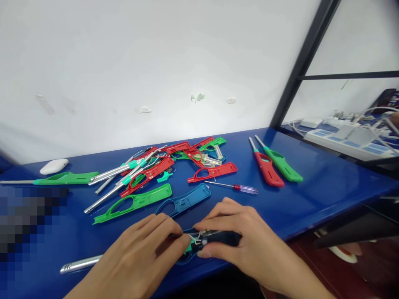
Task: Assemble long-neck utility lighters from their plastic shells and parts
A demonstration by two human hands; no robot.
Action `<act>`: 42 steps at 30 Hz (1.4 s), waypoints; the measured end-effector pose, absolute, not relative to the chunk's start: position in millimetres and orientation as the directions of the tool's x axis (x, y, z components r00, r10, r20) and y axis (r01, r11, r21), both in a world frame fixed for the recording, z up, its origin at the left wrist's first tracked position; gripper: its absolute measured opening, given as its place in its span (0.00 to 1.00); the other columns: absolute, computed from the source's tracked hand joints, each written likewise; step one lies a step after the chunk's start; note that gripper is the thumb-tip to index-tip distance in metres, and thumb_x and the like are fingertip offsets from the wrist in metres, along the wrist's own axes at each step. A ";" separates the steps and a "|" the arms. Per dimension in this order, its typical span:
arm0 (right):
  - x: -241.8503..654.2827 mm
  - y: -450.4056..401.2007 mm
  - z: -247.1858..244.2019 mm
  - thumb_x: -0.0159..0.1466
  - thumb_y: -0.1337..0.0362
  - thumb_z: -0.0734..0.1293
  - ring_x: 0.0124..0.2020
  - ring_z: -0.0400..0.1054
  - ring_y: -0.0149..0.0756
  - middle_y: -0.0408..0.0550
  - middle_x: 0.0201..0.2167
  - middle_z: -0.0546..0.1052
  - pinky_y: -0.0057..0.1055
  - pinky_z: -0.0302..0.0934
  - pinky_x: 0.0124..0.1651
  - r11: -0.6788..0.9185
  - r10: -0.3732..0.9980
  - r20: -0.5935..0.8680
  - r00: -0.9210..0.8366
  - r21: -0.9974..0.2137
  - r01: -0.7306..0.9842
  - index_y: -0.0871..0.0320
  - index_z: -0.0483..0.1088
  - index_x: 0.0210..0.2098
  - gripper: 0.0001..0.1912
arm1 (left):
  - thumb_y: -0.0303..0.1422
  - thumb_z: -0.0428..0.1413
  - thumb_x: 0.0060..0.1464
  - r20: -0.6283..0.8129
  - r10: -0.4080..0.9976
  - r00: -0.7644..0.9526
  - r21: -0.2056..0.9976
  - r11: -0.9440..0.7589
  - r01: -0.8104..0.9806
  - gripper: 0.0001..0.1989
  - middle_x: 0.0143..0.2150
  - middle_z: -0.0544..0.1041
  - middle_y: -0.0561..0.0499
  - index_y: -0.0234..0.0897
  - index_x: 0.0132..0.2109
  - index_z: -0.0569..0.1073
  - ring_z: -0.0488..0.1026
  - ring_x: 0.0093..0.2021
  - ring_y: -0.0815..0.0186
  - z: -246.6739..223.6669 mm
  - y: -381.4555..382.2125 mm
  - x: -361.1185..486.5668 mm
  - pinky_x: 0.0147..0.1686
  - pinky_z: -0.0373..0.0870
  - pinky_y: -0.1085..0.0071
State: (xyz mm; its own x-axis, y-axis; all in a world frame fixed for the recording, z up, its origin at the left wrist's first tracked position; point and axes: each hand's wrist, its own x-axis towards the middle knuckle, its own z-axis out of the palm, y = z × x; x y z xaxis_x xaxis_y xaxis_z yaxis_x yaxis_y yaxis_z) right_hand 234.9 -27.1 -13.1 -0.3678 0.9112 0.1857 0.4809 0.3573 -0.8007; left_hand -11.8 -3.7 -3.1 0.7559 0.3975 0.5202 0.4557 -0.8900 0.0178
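Observation:
An opened blue gas lighter lies low at the table's front edge, held in both hands. Its silver tube sticks out to the left from behind my left hand. Fingers of that hand are closed on the lighter's front part, by a white wire and a green piece. My right hand grips the handle end between thumb and fingers. Much of the lighter's inside is hidden by the fingers. Just beyond the hands lie an empty blue shell half and a green shell half.
Red and green shell halves, silver tubes and clear gas tanks are heaped at the back. A screwdriver lies right of centre. A red lighter and green lighter lie at right, another green lighter and a white case at left.

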 end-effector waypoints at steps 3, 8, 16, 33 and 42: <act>237.3 -28.1 -11.5 0.62 0.57 0.82 0.55 0.73 0.38 0.37 0.53 0.80 0.32 0.63 0.62 0.347 0.913 0.147 -0.380 -0.771 0.535 0.43 0.79 0.56 0.24 | 0.29 0.41 0.76 0.522 0.413 0.746 -0.002 -0.874 0.486 0.18 0.42 0.78 0.55 0.47 0.51 0.75 0.75 0.38 0.68 -11.3 -4.6 -16.5 0.44 0.72 0.76; 249.1 -26.9 -10.0 0.63 0.45 0.78 0.58 0.69 0.50 0.46 0.54 0.74 0.48 0.60 0.64 0.428 0.901 0.177 -0.396 -0.512 0.744 0.51 0.72 0.53 0.27 | 0.39 0.53 0.71 0.397 0.431 0.810 -0.120 -0.851 0.511 0.16 0.50 0.80 0.51 0.51 0.63 0.73 0.77 0.49 0.63 -2.0 -2.5 -12.5 0.54 0.76 0.72; 254.1 -13.4 -1.5 0.77 0.44 0.61 0.38 0.74 0.44 0.42 0.38 0.76 0.38 0.59 0.38 0.729 0.682 0.119 -0.721 -0.193 0.657 0.52 0.67 0.41 0.19 | 0.30 0.53 0.69 0.324 0.404 0.855 -0.190 -0.858 0.477 0.25 0.55 0.81 0.51 0.49 0.70 0.67 0.80 0.51 0.62 8.0 -3.9 -19.0 0.56 0.76 0.70; 251.7 -1.7 7.7 0.79 0.49 0.59 0.33 0.71 0.38 0.41 0.34 0.74 0.37 0.50 0.33 0.804 0.580 0.030 -0.814 -0.180 0.566 0.54 0.65 0.39 0.17 | 0.24 0.34 0.76 0.299 0.338 0.892 -0.116 -0.916 0.385 0.26 0.40 0.81 0.50 0.35 0.47 0.79 0.77 0.36 0.66 9.6 8.9 -9.3 0.41 0.74 0.73; 249.6 0.7 7.8 0.79 0.49 0.59 0.31 0.70 0.38 0.42 0.34 0.74 0.36 0.50 0.32 0.800 0.583 0.015 -0.813 -0.184 0.570 0.55 0.66 0.39 0.18 | 0.26 0.27 0.78 0.397 0.326 0.858 -0.131 -0.905 0.405 0.35 0.36 0.82 0.51 0.37 0.40 0.79 0.75 0.32 0.67 6.8 6.2 -4.9 0.37 0.74 0.73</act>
